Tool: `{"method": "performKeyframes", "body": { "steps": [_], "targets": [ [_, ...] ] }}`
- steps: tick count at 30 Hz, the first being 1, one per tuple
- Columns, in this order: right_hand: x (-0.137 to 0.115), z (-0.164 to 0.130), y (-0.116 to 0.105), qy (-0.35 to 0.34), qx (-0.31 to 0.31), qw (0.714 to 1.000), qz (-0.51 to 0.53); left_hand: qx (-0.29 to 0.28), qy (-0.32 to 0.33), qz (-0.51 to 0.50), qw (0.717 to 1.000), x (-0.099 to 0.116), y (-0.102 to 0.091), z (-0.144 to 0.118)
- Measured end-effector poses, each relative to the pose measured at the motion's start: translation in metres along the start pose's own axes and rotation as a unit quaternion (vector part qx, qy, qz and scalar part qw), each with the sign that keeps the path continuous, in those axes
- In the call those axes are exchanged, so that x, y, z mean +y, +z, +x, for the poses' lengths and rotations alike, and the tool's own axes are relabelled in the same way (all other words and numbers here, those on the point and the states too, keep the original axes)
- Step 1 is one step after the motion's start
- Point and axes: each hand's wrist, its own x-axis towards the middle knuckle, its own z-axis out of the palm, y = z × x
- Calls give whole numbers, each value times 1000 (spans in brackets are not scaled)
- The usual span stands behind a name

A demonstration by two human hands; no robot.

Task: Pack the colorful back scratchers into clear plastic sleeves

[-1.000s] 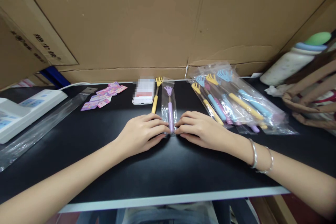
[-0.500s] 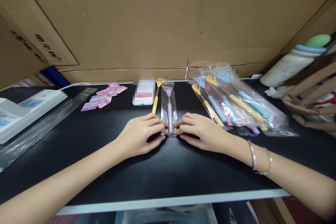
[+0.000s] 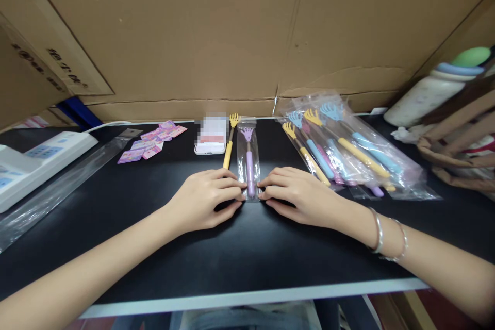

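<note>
A purple back scratcher [image 3: 249, 172] lies in a clear plastic bag [image 3: 242, 157] at the middle of the black table, its claw end pointing away from me. My left hand [image 3: 211, 197] is closed, with its fingertips at the bag's lower left edge. My right hand [image 3: 296, 193], closed too, has its fingertips at the lower right edge, and silver bangles circle that wrist. Just left of the bag, a yellow back scratcher [image 3: 228, 154] lies unbagged; its lower end sits behind my left hand.
Several bagged back scratchers [image 3: 336, 149] are piled to the right. A phone [image 3: 210, 149], small pink and purple cards [image 3: 152, 140], an empty long bag [image 3: 77, 178] and a white power strip [image 3: 50, 162] lie leftward. A bottle [image 3: 429, 95] stands at right; cardboard [image 3: 193, 36] walls the back.
Hardly anything differs. My left fingertips have shifted slightly left along the bag's lower edge, and the view has tilted a little; the purple back scratcher stays in place.
</note>
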Motion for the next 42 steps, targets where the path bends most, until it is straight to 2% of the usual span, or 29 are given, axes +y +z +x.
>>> {"method": "performKeyframes", "body": {
  "steps": [14, 26, 42],
  "targets": [
    [-2, -1, -2, 11, 0, 1000, 19, -5, -7, -3, 1000, 1, 0, 0],
    [-1, 1, 0, 21, -14, 1000, 16, -39, -20, 1, 999, 1, 0, -2],
    [-1, 0, 0, 8, -24, 1000, 3, -19, -4, -13, 1000, 1, 0, -4]
  ]
}}
